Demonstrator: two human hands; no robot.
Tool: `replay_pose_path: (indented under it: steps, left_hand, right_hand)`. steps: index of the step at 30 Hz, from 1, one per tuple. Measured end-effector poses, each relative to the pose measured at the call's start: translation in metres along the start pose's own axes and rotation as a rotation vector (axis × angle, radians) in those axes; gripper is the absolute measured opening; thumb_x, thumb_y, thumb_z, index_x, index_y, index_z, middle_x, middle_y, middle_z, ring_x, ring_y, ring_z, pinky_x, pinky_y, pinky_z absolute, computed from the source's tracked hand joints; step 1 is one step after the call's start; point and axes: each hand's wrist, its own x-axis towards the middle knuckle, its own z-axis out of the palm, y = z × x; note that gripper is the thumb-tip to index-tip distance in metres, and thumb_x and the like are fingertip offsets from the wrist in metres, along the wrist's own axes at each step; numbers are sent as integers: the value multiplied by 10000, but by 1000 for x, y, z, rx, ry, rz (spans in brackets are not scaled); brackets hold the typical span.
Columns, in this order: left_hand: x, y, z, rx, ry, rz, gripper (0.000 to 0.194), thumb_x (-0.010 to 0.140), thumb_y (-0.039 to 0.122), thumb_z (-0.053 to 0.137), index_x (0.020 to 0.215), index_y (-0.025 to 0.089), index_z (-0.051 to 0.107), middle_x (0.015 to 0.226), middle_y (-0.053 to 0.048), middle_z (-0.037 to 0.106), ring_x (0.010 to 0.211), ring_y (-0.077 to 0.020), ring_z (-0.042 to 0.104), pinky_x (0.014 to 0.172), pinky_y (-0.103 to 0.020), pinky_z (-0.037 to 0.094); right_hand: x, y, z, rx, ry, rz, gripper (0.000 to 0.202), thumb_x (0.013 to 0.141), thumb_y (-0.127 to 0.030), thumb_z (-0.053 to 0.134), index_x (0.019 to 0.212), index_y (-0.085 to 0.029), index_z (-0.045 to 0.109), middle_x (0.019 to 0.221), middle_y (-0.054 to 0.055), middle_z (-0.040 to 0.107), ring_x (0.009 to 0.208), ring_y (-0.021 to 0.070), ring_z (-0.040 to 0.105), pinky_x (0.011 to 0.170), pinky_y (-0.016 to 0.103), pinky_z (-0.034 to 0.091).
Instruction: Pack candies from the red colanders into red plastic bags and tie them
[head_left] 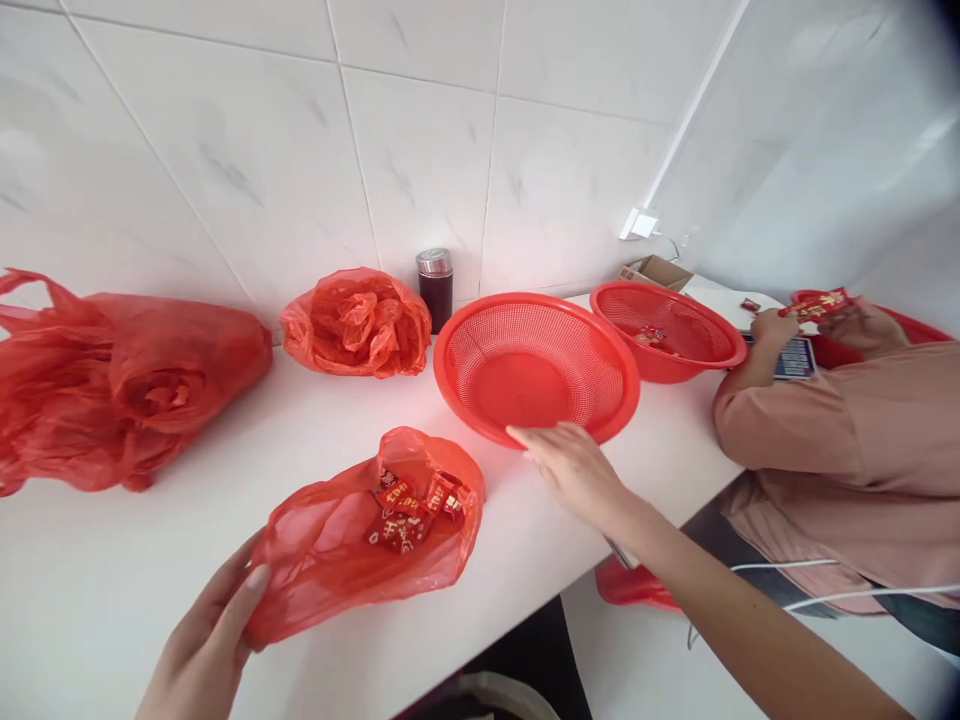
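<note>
Lying between both hands (210, 628), red bag (330, 555)

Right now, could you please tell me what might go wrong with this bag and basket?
The left hand grips the red bag opposite its open mouth; lifting there might spill the packets. The right hand is at the basket's near rim; pressing there could tip it.

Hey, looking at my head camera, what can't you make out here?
In the head view:
Packets in the open red bag: exact count, because they overlap.
Red bundle: cut off by the left edge; its plastic hides any contents.
Items in the farther basket: printing too small to read.
Far-right container: mostly hidden behind the co-worker.
Right hand: fingers overlap the near basket's rim, so contact is unclear.
</note>
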Motion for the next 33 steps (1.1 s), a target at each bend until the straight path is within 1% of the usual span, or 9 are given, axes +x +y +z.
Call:
replay_pose_path:
  steps: [3, 5, 11, 14, 17, 22, 26, 30, 33]
  left_hand:
    - [-9, 5, 1, -114, -56, -76, 506, 770, 597, 607, 1191, 318, 646, 1092, -48, 698, 896, -238, 629, 565, -263, 527]
    - [-14, 9, 2, -92, -40, -63, 498, 755, 612, 611, 1138, 299, 672, 1034, -49, 697, 806, -211, 602, 539, -257, 499]
    - [-18, 19, 7, 126, 76, 8, 404, 678, 552, 725, 960, 265, 697, 787, -5, 621, 678, -149, 503, 546, -218, 448]
    - [-19, 20, 4, -3, 125, 43, 340, 676, 523, 745, 853, 242, 675, 798, 3, 602, 659, -125, 471, 538, -191, 437]
    - [-21, 19, -4, -214, 174, 38, 291, 668, 476, 775, 782, 239, 651, 816, 19, 580, 696, -118, 476, 545, -162, 453]
    - [-22, 32, -10, -446, 231, 7, 229, 698, 411, 773, 727, 244, 618, 783, 47, 569, 701, -106, 485, 545, -140, 470]
    - [-18, 55, 0, -435, 228, 138, 232, 745, 433, 723, 720, 234, 606, 757, 35, 602, 745, -126, 532, 628, -178, 511]
    - [-15, 66, 10, -377, 96, 161, 296, 761, 481, 688, 700, 217, 569, 698, 29, 577, 732, -142, 543, 675, -235, 529]
    - [-15, 64, 8, -272, 178, 137, 292, 754, 515, 679, 799, 244, 581, 685, 48, 554, 683, -130, 532, 645, -232, 518]
  right_hand:
    - [13, -3, -7, 109, 263, -19, 358, 959, -144, 383, 1242, -234, 583, 1211, 82, 646, 1091, 208, 588, 930, 400, 443]
    - [21, -20, -8, 191, 331, -83, 282, 960, -190, 421, 1141, -233, 633, 1144, 78, 654, 1077, 200, 578, 925, 368, 451]
    - [42, -78, 12, 30, 19, -279, 216, 870, -384, 608, 957, -206, 695, 1351, 122, 486, 1185, 290, 474, 968, 430, 414]
    - [43, -78, 24, -182, -234, -158, 304, 786, -206, 661, 1088, -171, 659, 1298, 180, 502, 1060, 322, 548, 838, 417, 462]
    - [38, -65, 28, -241, -425, -55, 562, 759, -47, 554, 1301, -200, 542, 1068, 148, 604, 805, 241, 620, 677, 327, 453]
    - [39, -52, 17, -43, -343, -46, 675, 823, -23, 411, 1426, -326, 405, 986, 56, 625, 805, 182, 610, 649, 263, 399]
    - [51, -59, 13, -140, -368, -30, 721, 793, -28, 467, 1406, -404, 416, 987, 47, 591, 694, 150, 595, 595, 246, 374]
    - [59, -63, 22, -270, -541, -25, 471, 718, -57, 618, 1155, -231, 642, 965, 119, 624, 772, 221, 633, 627, 285, 419]
    - [63, -61, 21, -220, -435, -14, 209, 847, -155, 545, 1030, -177, 642, 960, 118, 629, 802, 220, 633, 646, 302, 441]
